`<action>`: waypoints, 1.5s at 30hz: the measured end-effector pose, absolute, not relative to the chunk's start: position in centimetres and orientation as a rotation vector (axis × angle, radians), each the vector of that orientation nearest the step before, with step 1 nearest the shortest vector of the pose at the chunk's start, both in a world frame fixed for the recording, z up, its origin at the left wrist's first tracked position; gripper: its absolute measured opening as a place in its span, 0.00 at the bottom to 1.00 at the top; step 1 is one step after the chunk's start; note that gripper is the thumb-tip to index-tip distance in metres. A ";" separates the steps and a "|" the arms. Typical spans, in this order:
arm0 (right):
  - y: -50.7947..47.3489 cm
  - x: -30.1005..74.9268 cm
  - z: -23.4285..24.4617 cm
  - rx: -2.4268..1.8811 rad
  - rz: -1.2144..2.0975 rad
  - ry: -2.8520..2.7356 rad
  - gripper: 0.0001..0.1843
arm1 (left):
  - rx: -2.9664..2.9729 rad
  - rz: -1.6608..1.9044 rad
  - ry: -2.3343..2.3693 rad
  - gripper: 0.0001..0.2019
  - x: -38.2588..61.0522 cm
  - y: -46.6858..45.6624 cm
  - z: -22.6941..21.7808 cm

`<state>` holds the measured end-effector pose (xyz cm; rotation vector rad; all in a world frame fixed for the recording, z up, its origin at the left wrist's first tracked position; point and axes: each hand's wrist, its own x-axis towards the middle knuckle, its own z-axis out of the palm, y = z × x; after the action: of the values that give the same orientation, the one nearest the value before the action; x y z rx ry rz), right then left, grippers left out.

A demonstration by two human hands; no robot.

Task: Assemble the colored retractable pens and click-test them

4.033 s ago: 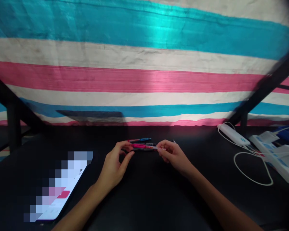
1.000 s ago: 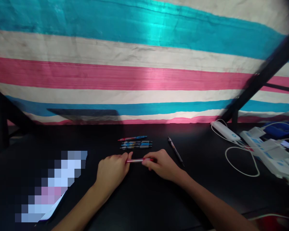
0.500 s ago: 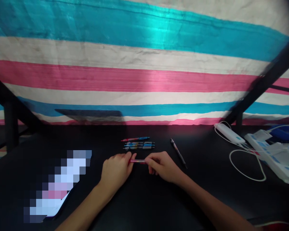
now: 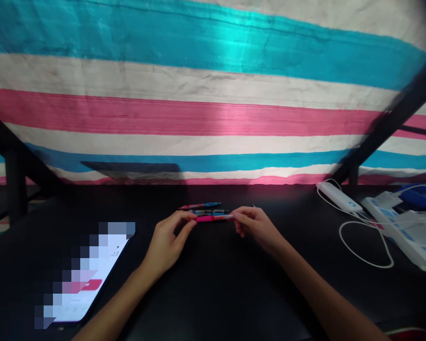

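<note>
A pink pen lies level between my two hands, just in front of a small row of pens. The thumb and fingertips of my left hand pinch its left end. My right hand is closed on its clear right end. Right behind it are blue-and-grey pens, partly covered by the pink one. Farther back lies a red-and-blue pen, with its tip to the left. Only a tip of the grey pen shows behind my right hand.
On the left of the black table lies a phone with a lit, partly blurred screen. At right are a white power bank, a looped white cable and a power strip. Striped cloth hangs behind.
Both hands have moved away from me with the pink pen, up to the row. My left fingers have shifted to its end, baring its pink barrel. My right hand now covers most of the grey pen.
</note>
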<state>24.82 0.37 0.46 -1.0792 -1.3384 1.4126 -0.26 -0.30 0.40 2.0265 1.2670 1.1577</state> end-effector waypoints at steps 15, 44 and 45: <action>-0.4 23.3 0.9 -1.038 1.396 -1.240 0.13 | 1.558 1.303 1.254 0.09 -0.5 0.5 0.0; 0.0 23.9 0.5 -0.980 1.167 -1.290 0.11 | 1.536 1.237 1.227 0.09 0.0 0.4 0.0; 0.0 23.9 0.4 -0.975 1.148 -1.304 0.10 | 1.540 1.234 1.232 0.09 0.0 0.4 0.1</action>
<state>23.89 0.00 0.43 -0.9752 -1.3036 1.1479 0.01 0.39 0.07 1.5396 1.2317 1.2340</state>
